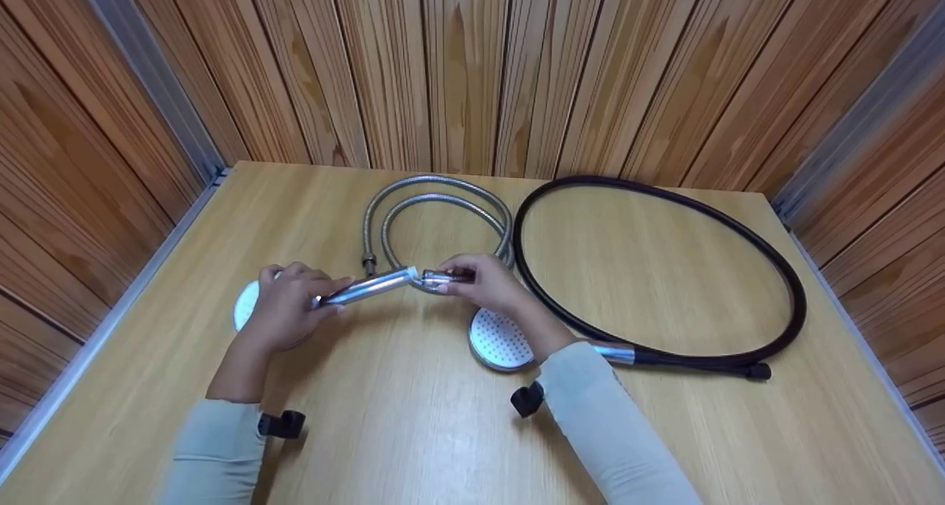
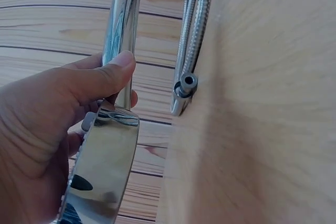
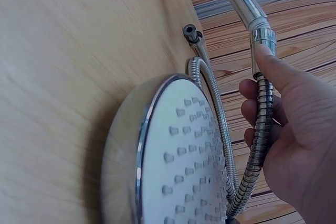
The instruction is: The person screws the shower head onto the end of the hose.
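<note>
My left hand grips a chrome shower head where its handle meets the round head. Its white face shows partly beyond the hand in the head view. With the right hand I hold the chrome end fitting of a ribbed metal shower hose, thumb on the fitting and fingers behind the hose. The fitting sits at the handle's end, with a pale threaded collar showing at the joint. Both are raised over the table.
A second shower head lies face up below my right forearm, its chrome handle joined to a looped black hose on the right. The metal hose's coils and free end rest toward the back of the wooden table. Wood-plank walls stand around it.
</note>
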Available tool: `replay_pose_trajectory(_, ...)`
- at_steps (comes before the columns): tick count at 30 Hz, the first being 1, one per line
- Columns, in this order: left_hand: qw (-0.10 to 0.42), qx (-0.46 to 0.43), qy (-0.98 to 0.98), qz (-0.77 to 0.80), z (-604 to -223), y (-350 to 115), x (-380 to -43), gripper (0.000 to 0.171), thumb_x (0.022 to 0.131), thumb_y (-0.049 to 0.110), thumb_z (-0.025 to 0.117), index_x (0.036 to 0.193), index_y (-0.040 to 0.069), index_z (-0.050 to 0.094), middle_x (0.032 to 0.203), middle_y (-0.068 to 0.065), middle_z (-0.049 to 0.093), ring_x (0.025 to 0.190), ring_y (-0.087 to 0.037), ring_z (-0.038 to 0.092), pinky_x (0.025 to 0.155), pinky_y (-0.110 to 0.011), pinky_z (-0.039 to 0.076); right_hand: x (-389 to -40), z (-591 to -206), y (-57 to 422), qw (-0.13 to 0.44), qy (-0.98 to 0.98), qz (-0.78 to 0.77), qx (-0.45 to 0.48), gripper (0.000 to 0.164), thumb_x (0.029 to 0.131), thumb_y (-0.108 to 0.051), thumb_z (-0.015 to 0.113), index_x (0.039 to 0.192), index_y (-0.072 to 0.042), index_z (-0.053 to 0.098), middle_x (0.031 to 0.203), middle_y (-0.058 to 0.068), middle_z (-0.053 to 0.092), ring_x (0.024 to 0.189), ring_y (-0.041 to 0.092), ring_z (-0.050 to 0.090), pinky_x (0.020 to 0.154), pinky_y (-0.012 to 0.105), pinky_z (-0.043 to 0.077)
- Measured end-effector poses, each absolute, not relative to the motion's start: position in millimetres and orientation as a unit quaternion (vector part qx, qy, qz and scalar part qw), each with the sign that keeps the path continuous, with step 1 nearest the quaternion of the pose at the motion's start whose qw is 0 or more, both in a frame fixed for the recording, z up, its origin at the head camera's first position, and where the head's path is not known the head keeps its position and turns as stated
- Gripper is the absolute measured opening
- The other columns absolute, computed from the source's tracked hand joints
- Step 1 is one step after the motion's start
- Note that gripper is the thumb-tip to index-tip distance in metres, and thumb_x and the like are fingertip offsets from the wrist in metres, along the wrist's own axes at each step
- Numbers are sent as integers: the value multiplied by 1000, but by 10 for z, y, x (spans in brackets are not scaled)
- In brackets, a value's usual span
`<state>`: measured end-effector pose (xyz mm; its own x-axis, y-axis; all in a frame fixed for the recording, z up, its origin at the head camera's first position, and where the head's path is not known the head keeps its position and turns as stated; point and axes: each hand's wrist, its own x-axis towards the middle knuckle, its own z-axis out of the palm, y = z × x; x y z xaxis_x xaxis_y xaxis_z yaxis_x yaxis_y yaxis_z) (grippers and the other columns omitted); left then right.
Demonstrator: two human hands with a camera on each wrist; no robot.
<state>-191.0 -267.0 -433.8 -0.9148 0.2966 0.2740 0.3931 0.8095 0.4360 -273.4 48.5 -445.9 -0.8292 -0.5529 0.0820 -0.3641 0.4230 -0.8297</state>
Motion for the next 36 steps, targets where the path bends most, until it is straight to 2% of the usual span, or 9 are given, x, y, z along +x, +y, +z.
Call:
replay_pose_trajectory(11, 103, -198, -949, -223, -4308, -2555, -1911, 42, 80, 18, 82, 120, 23, 72, 95, 3, 72, 96, -19, 50, 95, -57, 20, -2712, -4448, 479, 85, 849, -436, -287, 22, 87, -15, 74, 108, -9, 73, 103, 2, 70, 88, 16, 61, 76, 30, 50)
replay_pose_trajectory(20, 138, -228, -951, -155, -4290, -2512, -1905, 40, 75, 14, 85, 113, 23, 76, 89, 0, 73, 90, -22, 53, 93, -57, 24, -2711, -4497, 471, 82, 861, -390, -315, 22, 86, -15, 75, 107, -7, 74, 99, 3, 69, 89, 16, 60, 81, 31, 49)
replay_pose_trajectory(26, 127, -229, -954, -147, -4298, -2511, -1902, 39, 74, 14, 85, 111, 23, 76, 90, 0, 72, 90, -23, 52, 91, -56, 25, -2696, -4501, 464, 91, 861, -390, -314, 25, 86, -12, 75, 111, -8, 73, 102, 3, 68, 92, 17, 60, 83, 31, 49)
replay_pose_trajectory(36, 126, -231, -952, -156, -4282, -2502, -1927, 40, 75, 12, 84, 112, 23, 76, 89, 0, 72, 89, -22, 50, 93, -57, 23, -2710, -4509, 485, 113, 843, -426, -307, 16, 88, -11, 73, 104, -7, 73, 96, 1, 67, 88, 16, 58, 78, 29, 48)
